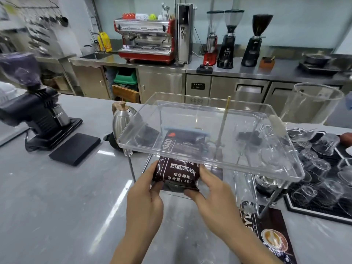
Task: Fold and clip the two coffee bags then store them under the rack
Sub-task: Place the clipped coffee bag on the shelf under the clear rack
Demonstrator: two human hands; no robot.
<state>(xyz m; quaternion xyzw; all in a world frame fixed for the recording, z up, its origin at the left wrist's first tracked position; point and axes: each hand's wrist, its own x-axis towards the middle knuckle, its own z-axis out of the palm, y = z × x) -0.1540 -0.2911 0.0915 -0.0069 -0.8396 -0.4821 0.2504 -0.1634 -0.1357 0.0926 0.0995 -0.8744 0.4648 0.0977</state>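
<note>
A dark brown coffee bag [178, 173] stands under the clear plastic rack [133, 141], its top folded and held by a light blue clip [186, 130] that shows through the tray. My left hand [146, 195] grips the bag's lower left side. My right hand [211, 191] holds its lower right corner. A second coffee bag [274, 237] lies flat on the counter at the lower right, by the rack's leg.
A steel kettle [123, 121] stands behind the rack's left edge. A black grinder [32, 111] and a black pad [75, 148] sit to the left. Upturned glasses [320, 168] fill a black mat on the right. A metal cup [266, 182] sits under the rack.
</note>
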